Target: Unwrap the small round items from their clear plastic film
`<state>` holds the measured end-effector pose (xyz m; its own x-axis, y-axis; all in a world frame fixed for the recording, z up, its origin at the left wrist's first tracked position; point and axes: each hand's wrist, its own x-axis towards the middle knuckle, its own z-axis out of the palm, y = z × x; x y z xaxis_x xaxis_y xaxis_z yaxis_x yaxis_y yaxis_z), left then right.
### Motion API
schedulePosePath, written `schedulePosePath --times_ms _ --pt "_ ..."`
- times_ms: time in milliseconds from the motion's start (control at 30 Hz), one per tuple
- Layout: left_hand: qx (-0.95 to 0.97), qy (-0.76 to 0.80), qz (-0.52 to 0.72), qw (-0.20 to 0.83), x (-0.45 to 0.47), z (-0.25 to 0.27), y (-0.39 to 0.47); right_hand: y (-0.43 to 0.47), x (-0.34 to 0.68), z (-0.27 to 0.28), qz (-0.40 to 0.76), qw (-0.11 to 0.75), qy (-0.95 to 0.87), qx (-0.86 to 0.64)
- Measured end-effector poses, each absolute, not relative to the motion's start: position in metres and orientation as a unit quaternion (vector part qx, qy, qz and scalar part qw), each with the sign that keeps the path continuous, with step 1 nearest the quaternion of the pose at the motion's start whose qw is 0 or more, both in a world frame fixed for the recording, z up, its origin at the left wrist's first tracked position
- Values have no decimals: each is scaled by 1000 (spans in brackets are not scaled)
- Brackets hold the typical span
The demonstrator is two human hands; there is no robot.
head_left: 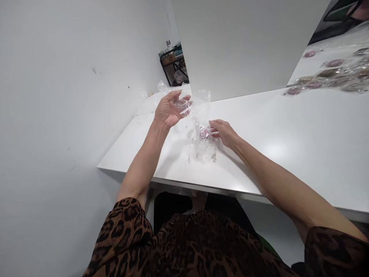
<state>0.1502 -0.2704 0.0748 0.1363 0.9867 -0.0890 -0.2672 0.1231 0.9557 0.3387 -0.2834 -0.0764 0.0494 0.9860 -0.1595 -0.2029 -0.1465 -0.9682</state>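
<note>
My left hand [173, 109] is raised over the table with its palm turned up and its fingers spread. Thin clear plastic film [184, 104] lies across those fingers. To its right, a small round pink item [204, 133] sits inside a clear plastic bag [204, 148]; its exact kind is hard to make out. My right hand [223, 131] holds the side of this bagged item with its thumb and fingertips. Crumpled clear plastic stretches between the two hands, and its edges are hard to follow.
A white table [288, 142] runs along a white wall. Behind it stands a tall white panel [248, 42]. More clear plastic [147, 109] lies at the back left. Several bagged items [331, 75] are heaped at the far right. A dark shelf [174, 63] stands beyond the panel.
</note>
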Motion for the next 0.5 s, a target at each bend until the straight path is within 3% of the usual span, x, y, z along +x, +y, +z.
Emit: schedulePosePath --times_ms 500 --pt "433 366 602 562 145 130 -281 -282 338 -80 555 517 -398 -516"
